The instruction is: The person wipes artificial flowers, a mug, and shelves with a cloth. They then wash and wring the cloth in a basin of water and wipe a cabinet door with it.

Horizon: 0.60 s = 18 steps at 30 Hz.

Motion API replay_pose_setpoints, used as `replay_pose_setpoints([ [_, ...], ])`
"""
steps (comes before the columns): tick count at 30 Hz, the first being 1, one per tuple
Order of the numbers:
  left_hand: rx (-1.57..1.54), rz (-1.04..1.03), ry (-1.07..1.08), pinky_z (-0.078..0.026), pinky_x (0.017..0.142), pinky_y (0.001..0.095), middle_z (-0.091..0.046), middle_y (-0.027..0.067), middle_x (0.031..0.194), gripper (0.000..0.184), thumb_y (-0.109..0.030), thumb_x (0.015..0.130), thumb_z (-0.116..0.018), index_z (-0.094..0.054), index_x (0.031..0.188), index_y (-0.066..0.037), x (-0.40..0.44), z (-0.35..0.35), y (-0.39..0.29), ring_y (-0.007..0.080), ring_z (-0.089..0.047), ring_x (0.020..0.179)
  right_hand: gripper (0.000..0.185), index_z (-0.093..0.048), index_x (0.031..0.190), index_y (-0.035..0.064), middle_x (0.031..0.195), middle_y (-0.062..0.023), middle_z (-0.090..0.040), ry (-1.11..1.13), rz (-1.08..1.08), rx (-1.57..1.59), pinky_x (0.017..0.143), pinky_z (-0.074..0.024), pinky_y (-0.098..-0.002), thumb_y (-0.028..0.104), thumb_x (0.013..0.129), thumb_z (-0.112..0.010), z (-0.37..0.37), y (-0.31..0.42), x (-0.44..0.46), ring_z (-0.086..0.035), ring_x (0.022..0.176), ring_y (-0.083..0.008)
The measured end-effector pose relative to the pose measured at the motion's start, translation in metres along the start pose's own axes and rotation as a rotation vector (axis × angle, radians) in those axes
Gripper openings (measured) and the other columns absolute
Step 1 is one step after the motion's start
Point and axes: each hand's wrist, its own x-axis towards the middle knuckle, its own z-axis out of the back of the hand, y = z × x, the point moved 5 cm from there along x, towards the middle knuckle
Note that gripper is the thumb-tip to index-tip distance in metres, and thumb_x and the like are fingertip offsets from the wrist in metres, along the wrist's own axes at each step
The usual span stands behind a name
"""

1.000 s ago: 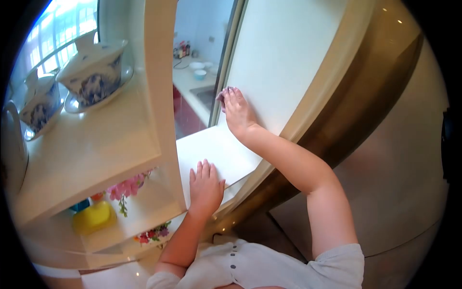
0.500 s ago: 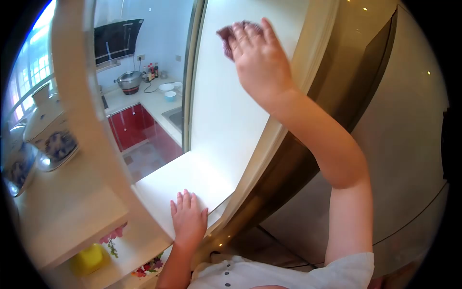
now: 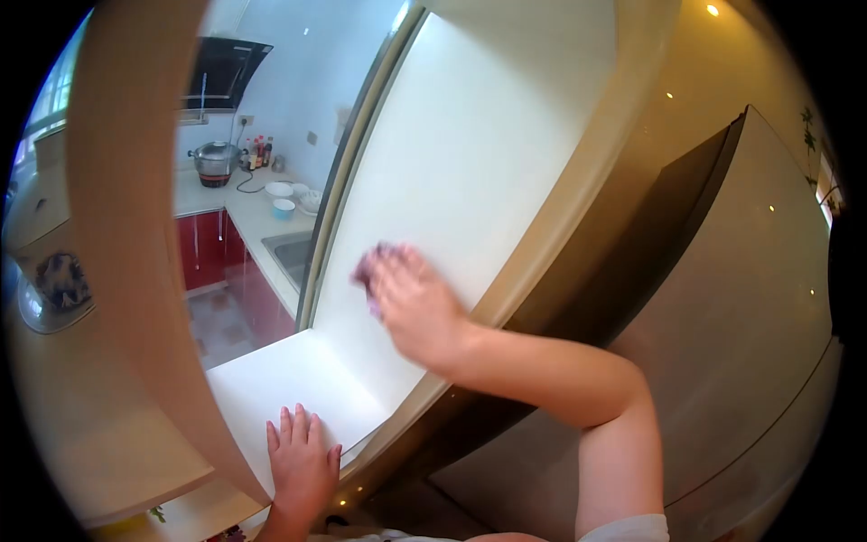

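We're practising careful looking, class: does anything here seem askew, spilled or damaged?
Nothing stands out. The right hand holds a purple cloth at the white panel; the left hand lies on the white ledge. Beyond, the pot and bowls stand upright on the counter, with no spill visible.

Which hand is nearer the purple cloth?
Right. The right hand is on the cloth, its fingers over it at the white side panel. The left hand is lower and farther left, on the white shelf, apart from the cloth.
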Motion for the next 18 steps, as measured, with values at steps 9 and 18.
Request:
replay_pose_setpoints([
  [9, -0.028, 0.01, 0.013, -0.021, 0.115, 0.055, -0.045, 0.025, 0.142, 0.053, -0.027, 0.087, -0.065, -0.053, 0.129, 0.003, -0.001, 0.001, 0.003, 0.0426, -0.036, 0.136, 0.049, -0.042, 0.145, 0.0078, 0.155, -0.0103, -0.036, -0.19, -0.642, -0.3, 0.12, -0.0135, -0.0397, 0.024, 0.1, -0.032, 0.068, -0.217, 0.084, -0.028, 0.145, -0.0262],
  [18, 0.015, -0.013, 0.04, -0.023, 0.114, 0.0546, -0.046, 0.0244, 0.142, 0.051, -0.026, 0.089, -0.063, -0.053, 0.13, 0.002, -0.003, -0.003, 0.002, 0.0427, -0.037, 0.136, 0.053, -0.03, 0.152, 0.0058, 0.162, -0.0129, -0.018, 0.161, -0.171, -0.223, 0.12, -0.0086, -0.0501, 0.027, 0.103, -0.026, 0.008, -0.04, 0.044, -0.019, 0.148, -0.0299],
])
